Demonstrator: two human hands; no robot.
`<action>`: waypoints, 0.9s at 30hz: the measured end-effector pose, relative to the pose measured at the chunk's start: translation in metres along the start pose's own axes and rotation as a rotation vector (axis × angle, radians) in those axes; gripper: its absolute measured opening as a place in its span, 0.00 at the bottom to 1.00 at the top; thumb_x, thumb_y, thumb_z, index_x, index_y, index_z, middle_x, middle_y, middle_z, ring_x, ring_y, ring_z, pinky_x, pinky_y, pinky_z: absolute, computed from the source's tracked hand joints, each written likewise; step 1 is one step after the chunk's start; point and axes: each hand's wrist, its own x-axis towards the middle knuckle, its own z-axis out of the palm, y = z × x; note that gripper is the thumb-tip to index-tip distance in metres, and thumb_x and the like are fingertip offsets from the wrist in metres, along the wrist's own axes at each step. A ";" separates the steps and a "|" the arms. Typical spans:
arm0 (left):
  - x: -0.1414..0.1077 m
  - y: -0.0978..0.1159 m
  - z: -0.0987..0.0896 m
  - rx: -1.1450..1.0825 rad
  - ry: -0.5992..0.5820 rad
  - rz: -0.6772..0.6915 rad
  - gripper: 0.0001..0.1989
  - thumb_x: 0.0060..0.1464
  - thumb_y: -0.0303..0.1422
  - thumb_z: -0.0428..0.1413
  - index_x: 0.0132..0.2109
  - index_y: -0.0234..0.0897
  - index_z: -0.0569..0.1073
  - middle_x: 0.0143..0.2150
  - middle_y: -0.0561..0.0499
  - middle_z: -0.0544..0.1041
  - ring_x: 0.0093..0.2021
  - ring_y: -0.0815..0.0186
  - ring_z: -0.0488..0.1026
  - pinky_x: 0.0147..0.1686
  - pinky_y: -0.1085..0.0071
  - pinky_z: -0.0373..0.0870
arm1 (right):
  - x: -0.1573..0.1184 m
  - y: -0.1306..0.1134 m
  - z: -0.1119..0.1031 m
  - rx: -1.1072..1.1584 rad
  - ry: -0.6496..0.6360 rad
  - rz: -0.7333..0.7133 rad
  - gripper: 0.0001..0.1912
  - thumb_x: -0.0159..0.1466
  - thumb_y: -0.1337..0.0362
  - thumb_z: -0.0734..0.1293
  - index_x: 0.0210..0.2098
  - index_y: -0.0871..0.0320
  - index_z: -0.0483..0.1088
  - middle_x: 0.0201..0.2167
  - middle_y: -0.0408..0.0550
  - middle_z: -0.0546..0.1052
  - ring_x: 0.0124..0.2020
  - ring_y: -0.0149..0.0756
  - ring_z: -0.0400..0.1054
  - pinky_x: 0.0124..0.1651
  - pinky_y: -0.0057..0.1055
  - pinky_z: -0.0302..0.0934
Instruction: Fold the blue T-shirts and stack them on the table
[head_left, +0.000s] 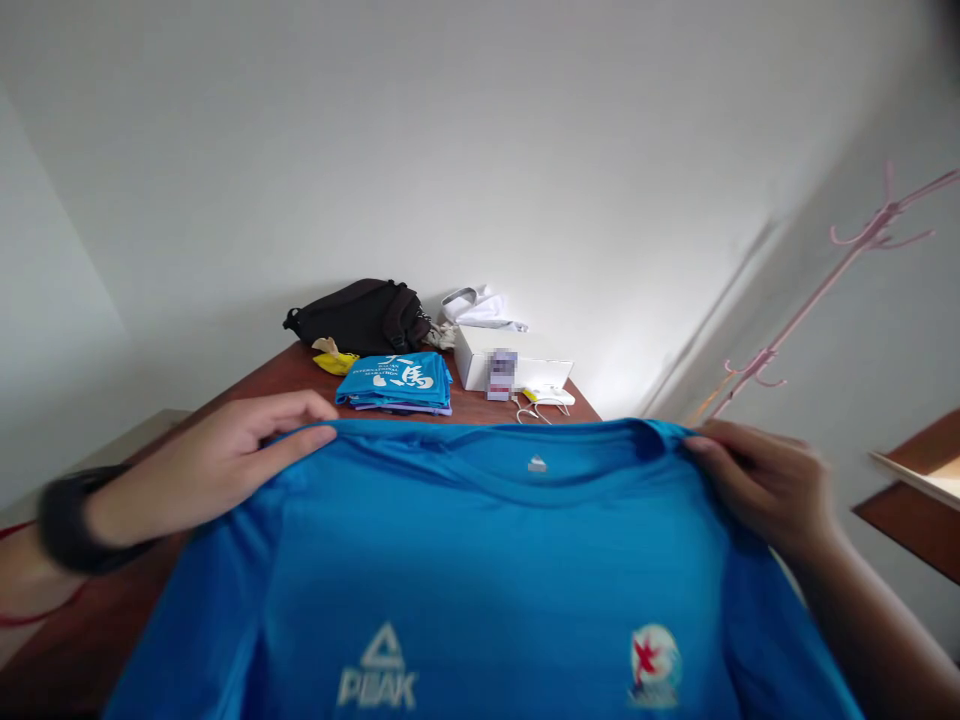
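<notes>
A blue T-shirt point(495, 570) hangs stretched between my two hands, its front facing me, with a white PEAK print and a round red and white badge on the chest. My left hand point(232, 450) pinches the shirt's shoulder on the left between thumb and fingers. On the other side, my right hand point(765, 480) grips the shoulder beside the collar. The shirt's lower part runs out of the bottom of the view. Behind its collar, a folded blue shirt with white lettering point(397, 380) lies on top of other folded cloth.
The brown table point(255, 385) reaches back to the wall. On it are a black bag point(356, 315), a yellow item point(335, 361), a white box point(536, 355) and some white cloth point(480, 305). A pink coat stand point(817, 280) leans into view at right, near a wooden shelf point(915, 520).
</notes>
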 end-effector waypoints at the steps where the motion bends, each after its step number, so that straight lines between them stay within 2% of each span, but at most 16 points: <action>1: 0.021 -0.008 0.014 -0.036 -0.100 0.034 0.22 0.61 0.53 0.52 0.46 0.41 0.77 0.42 0.53 0.81 0.41 0.60 0.76 0.43 0.69 0.74 | 0.010 0.009 0.027 0.017 -0.063 0.019 0.18 0.68 0.50 0.65 0.29 0.54 0.76 0.18 0.43 0.71 0.20 0.35 0.65 0.24 0.30 0.59; 3: 0.056 -0.031 0.045 -0.010 -0.158 0.030 0.22 0.62 0.52 0.50 0.44 0.40 0.76 0.42 0.51 0.81 0.42 0.59 0.77 0.45 0.68 0.71 | 0.021 0.029 0.085 0.035 -0.204 0.076 0.23 0.69 0.46 0.61 0.31 0.56 0.76 0.22 0.44 0.75 0.24 0.36 0.69 0.29 0.29 0.60; 4: 0.069 -0.045 0.061 0.033 -0.165 0.008 0.21 0.62 0.52 0.50 0.43 0.40 0.76 0.42 0.50 0.81 0.43 0.58 0.77 0.45 0.67 0.71 | 0.022 0.038 0.113 0.043 -0.255 0.109 0.24 0.70 0.45 0.60 0.33 0.57 0.77 0.24 0.45 0.77 0.27 0.37 0.71 0.31 0.29 0.61; 6: 0.087 -0.071 0.090 0.131 -0.186 -0.020 0.19 0.62 0.50 0.49 0.42 0.40 0.75 0.41 0.49 0.81 0.43 0.56 0.77 0.44 0.67 0.70 | 0.019 0.054 0.162 0.044 -0.370 0.155 0.26 0.71 0.45 0.57 0.32 0.57 0.76 0.29 0.47 0.80 0.31 0.39 0.73 0.34 0.30 0.61; 8: 0.098 -0.092 0.113 0.225 -0.224 -0.035 0.18 0.63 0.48 0.48 0.42 0.40 0.75 0.41 0.48 0.81 0.43 0.55 0.77 0.42 0.66 0.69 | 0.011 0.066 0.199 -0.020 -0.480 0.202 0.27 0.71 0.45 0.56 0.30 0.56 0.74 0.29 0.48 0.80 0.32 0.41 0.73 0.34 0.31 0.60; 11: 0.108 -0.110 0.132 0.336 -0.247 -0.079 0.16 0.63 0.44 0.47 0.41 0.41 0.75 0.41 0.47 0.81 0.44 0.53 0.78 0.40 0.65 0.68 | 0.000 0.075 0.229 -0.118 -0.574 0.255 0.24 0.72 0.48 0.57 0.32 0.56 0.74 0.31 0.50 0.80 0.36 0.44 0.74 0.37 0.33 0.61; 15: 0.110 -0.119 0.140 0.454 -0.298 -0.152 0.15 0.65 0.43 0.47 0.42 0.42 0.75 0.40 0.46 0.81 0.43 0.51 0.78 0.39 0.63 0.69 | -0.009 0.067 0.238 -0.130 -0.451 0.217 0.16 0.72 0.55 0.59 0.47 0.57 0.73 0.44 0.55 0.78 0.48 0.47 0.72 0.50 0.39 0.64; 18: 0.096 -0.108 0.141 0.584 -0.240 -0.123 0.15 0.65 0.40 0.48 0.51 0.39 0.73 0.48 0.42 0.78 0.47 0.49 0.77 0.41 0.59 0.72 | -0.021 0.039 0.228 -0.069 -0.402 0.118 0.16 0.72 0.56 0.59 0.52 0.56 0.72 0.49 0.56 0.75 0.53 0.50 0.68 0.56 0.46 0.64; 20: 0.079 -0.092 0.144 0.632 -0.154 -0.007 0.19 0.65 0.40 0.49 0.58 0.37 0.70 0.57 0.39 0.73 0.54 0.47 0.73 0.48 0.55 0.71 | -0.034 0.012 0.217 0.016 -0.456 0.056 0.17 0.72 0.55 0.59 0.54 0.54 0.71 0.52 0.56 0.74 0.55 0.50 0.67 0.58 0.48 0.64; 22: 0.059 -0.071 0.150 0.565 -0.161 0.136 0.23 0.66 0.43 0.50 0.63 0.39 0.68 0.65 0.40 0.67 0.62 0.48 0.67 0.58 0.54 0.67 | -0.047 -0.014 0.206 0.091 -0.555 -0.002 0.21 0.72 0.51 0.59 0.60 0.51 0.68 0.61 0.55 0.69 0.62 0.51 0.63 0.62 0.51 0.60; 24: 0.039 -0.053 0.160 0.438 -0.287 0.241 0.28 0.67 0.49 0.49 0.68 0.45 0.64 0.71 0.45 0.61 0.67 0.50 0.61 0.63 0.55 0.62 | -0.059 -0.034 0.199 0.149 -0.685 -0.032 0.28 0.71 0.46 0.59 0.67 0.47 0.60 0.70 0.52 0.59 0.70 0.54 0.52 0.68 0.54 0.53; 27: 0.020 -0.042 0.178 0.363 -0.454 0.278 0.32 0.66 0.56 0.46 0.72 0.51 0.58 0.74 0.49 0.54 0.72 0.48 0.52 0.67 0.51 0.56 | -0.072 -0.045 0.200 0.173 -0.834 0.007 0.37 0.70 0.41 0.57 0.73 0.45 0.48 0.75 0.49 0.45 0.75 0.56 0.35 0.72 0.57 0.39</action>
